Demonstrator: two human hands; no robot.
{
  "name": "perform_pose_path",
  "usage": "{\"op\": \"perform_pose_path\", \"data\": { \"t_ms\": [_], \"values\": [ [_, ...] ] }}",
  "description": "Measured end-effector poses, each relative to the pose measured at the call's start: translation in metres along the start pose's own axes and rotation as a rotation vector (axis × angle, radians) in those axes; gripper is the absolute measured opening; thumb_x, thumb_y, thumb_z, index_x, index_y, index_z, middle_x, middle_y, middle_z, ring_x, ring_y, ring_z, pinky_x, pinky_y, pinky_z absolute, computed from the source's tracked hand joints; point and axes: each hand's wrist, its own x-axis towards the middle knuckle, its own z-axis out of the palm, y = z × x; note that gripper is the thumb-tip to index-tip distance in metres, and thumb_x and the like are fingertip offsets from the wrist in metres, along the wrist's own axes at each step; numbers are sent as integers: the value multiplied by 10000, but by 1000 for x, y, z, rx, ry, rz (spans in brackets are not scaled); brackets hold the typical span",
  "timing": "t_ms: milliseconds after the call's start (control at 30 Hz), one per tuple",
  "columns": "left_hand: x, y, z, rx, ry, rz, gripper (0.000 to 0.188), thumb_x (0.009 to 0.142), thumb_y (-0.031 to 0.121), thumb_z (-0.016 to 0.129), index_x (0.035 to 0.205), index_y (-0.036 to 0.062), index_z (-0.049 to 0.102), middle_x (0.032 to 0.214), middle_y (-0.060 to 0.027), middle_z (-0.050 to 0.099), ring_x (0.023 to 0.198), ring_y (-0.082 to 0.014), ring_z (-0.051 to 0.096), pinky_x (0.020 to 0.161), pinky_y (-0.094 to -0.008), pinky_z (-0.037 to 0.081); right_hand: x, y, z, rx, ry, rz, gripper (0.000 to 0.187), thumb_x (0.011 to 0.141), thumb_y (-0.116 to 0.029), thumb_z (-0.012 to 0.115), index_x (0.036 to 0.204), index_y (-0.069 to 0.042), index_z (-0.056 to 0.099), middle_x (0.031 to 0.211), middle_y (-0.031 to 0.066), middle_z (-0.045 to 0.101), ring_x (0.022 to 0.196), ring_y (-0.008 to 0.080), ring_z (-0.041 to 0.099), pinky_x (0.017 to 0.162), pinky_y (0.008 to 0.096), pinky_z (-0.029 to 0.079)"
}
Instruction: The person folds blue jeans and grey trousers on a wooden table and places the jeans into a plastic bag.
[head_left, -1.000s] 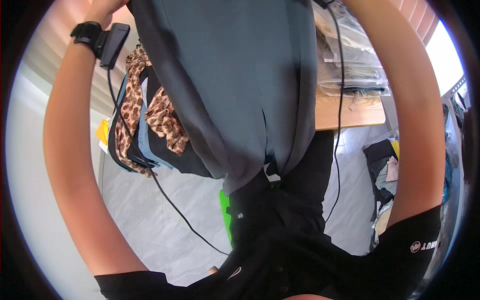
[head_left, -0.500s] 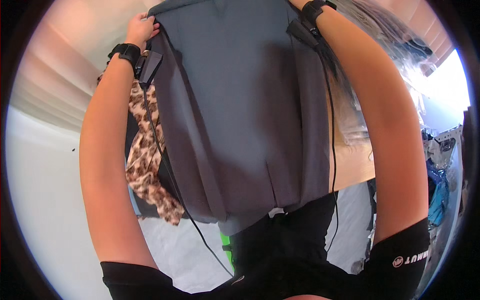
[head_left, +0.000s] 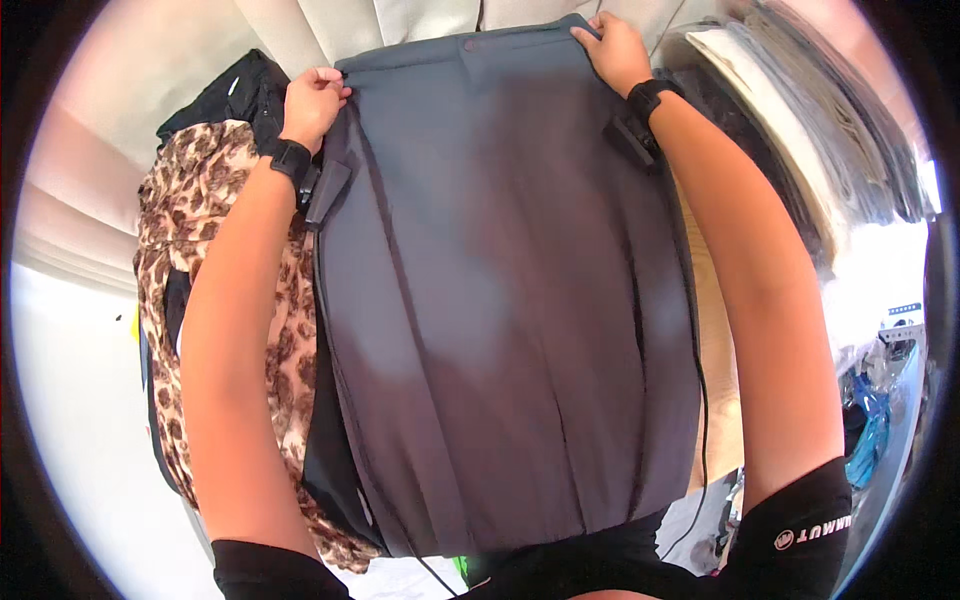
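Observation:
Dark grey trousers are spread out in front of me, the buttoned waistband at the far end and the legs running toward my body. At the waistband's left corner, my left hand pinches the cloth between thumb and fingers. My right hand grips the opposite corner the same way, so the waistband is stretched between them. Lengthwise creases run down the cloth, and a shadow falls across its right part. Both wrists wear black straps with small dark devices, from which cables trail.
Left of the trousers lies a leopard-print fleece garment with black cloth at its top. A stack of folded clothes in clear plastic stands at the far right. Wooden tabletop shows beside the trousers. Pale curtains hang behind.
My view has shifted, bringing the whole waistband and both hands into sight. The trousers now lie flatter and extend closer to my body, and more of the leopard-print garment shows.

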Motion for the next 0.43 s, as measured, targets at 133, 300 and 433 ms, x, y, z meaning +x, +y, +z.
{"op": "perform_pose_path", "data": {
  "t_ms": [133, 300, 433],
  "values": [
    [-5, -6, 6, 140, -134, -37, 230, 887, 61, 555, 1094, -29, 600, 964, -70, 623, 870, -123, 592, 763, -229, 475, -14, 12, 20, 26, -34, 88, 393, 838, -391, 648, 962, -19, 612, 914, 200, 663, 887, 365, 633, 770, 430, 497],
    [-8, 0, 4, 437, -228, 34, 398, 792, 142, 649, 1143, -42, 611, 909, -101, 653, 835, -169, 612, 771, -263, 475, -15, 15, 21, 89, -252, 101, 406, 804, -412, 677, 936, -32, 618, 873, 170, 670, 858, 343, 644, 762, 419, 502],
    [-18, 12, 11, 564, -360, 17, 558, 735, 189, 706, 1225, -38, 562, 1089, -178, 625, 971, -230, 597, 887, -269, 436, -13, 23, 35, 4, -268, 134, 357, 778, -376, 711, 910, -55, 629, 932, 195, 663, 937, 301, 646, 859, 393, 485]
  ]
}}
